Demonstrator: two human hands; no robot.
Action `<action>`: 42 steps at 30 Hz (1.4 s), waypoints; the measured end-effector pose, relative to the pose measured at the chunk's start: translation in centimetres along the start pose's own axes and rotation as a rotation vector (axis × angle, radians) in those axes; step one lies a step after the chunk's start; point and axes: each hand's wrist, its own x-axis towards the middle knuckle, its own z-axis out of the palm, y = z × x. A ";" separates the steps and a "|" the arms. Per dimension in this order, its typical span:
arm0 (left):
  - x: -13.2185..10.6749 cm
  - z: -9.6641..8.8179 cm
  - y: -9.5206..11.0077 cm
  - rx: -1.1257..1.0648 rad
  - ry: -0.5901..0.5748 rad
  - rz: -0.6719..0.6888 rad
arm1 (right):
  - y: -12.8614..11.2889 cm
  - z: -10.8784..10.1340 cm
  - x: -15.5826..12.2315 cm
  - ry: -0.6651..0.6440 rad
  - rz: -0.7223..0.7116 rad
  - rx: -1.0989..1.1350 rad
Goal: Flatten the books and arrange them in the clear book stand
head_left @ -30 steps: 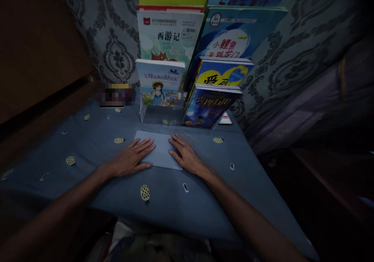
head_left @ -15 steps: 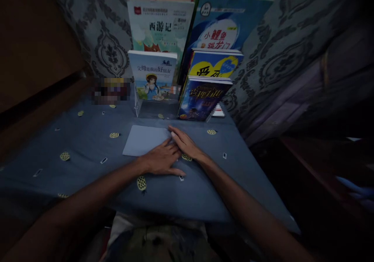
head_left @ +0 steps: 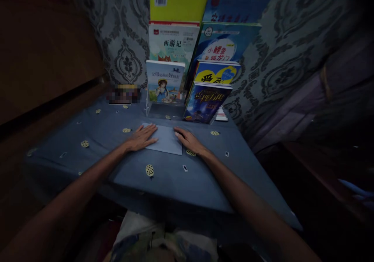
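A pale blue-grey sheet point(head_left: 166, 139) lies flat on the blue patterned tablecloth point(head_left: 163, 184). My left hand point(head_left: 142, 138) rests palm down on the sheet's left edge with its fingers stretched out. My right hand point(head_left: 189, 140) lies flat at the sheet's right edge, fingers extended too. Neither hand holds anything.
A clear tiered stand point(head_left: 163, 110) behind the sheet carries several children's books, the nearest a dark blue one point(head_left: 208, 102) and a light one with a girl on it point(head_left: 164, 80). Patterned curtain hangs behind. A small blurred object point(head_left: 122, 93) sits at back left. Dark wood lies on both sides.
My left hand slid from the sheet's right side back to its left edge. The right hand stayed near the right edge. The camera tipped up a little.
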 end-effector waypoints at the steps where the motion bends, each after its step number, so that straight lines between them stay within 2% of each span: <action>1: -0.2 -0.1 -0.7 0.010 0.009 -0.033 | 0.0 0.0 -0.1 -0.007 -0.005 -0.015; 4: -0.4 0.0 -1.6 0.038 0.055 -0.073 | 0.0 0.1 -0.2 -0.023 -0.016 -0.054; 7: -0.7 0.3 -1.3 0.113 0.168 -0.064 | 0.0 0.3 -0.3 -0.025 -0.041 -0.081; 10: -1.7 0.2 -0.4 0.215 0.266 0.036 | 0.2 0.4 -0.3 -0.022 -0.070 -0.094; 14: -3.3 -0.1 0.7 0.262 0.273 0.290 | 0.4 0.6 -0.2 -0.020 -0.086 -0.081; 16: -3.7 -0.3 1.1 0.276 0.281 0.345 | 0.5 0.6 -0.2 -0.008 -0.088 -0.075; 22: -3.7 -0.2 2.3 0.414 0.229 0.322 | 0.4 0.4 -0.2 0.009 -0.083 -0.014; 25: -3.8 0.0 3.0 0.417 0.200 0.264 | 0.2 0.3 0.0 0.043 -0.023 0.147; 27: -3.7 -0.2 3.5 0.318 0.230 0.159 | 0.1 0.1 0.2 0.089 0.038 0.294; 30: -3.0 -1.1 4.3 -0.089 0.386 -0.063 | 0.1 -0.1 0.6 0.157 0.079 0.425; 32: -2.1 -2.2 4.8 -0.317 0.479 -0.144 | 0.1 -0.3 0.9 0.195 0.088 0.492; 38: -0.2 -5.4 5.7 -0.547 0.570 -0.151 | -0.6 -0.3 1.4 0.311 0.086 0.756; 42: 0.4 -5.3 6.0 -0.703 0.571 -0.207 | -1.3 0.0 1.3 0.346 0.096 0.845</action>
